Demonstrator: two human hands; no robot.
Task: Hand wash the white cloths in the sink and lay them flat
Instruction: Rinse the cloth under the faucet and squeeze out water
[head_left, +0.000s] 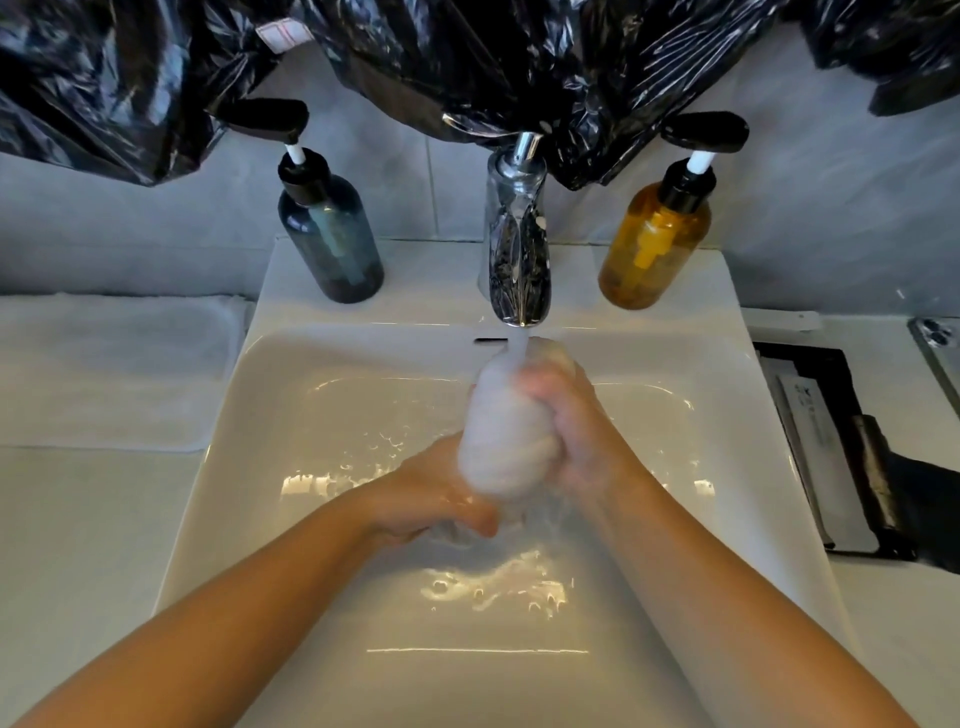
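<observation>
Both hands, left hand (441, 499) and right hand (571, 436), grip the bunched white cloth (506, 436) under the tap (517, 249). Best to squeeze evenly and keep it over the sink (291, 395).

Under the chrome tap (517, 244), where water runs, the left hand (441, 493) and the right hand (576, 431) both grip a bunched wet white cloth (501, 441) above the white sink (311, 415), and left of the tap another white cloth (114, 364) lies flat.
</observation>
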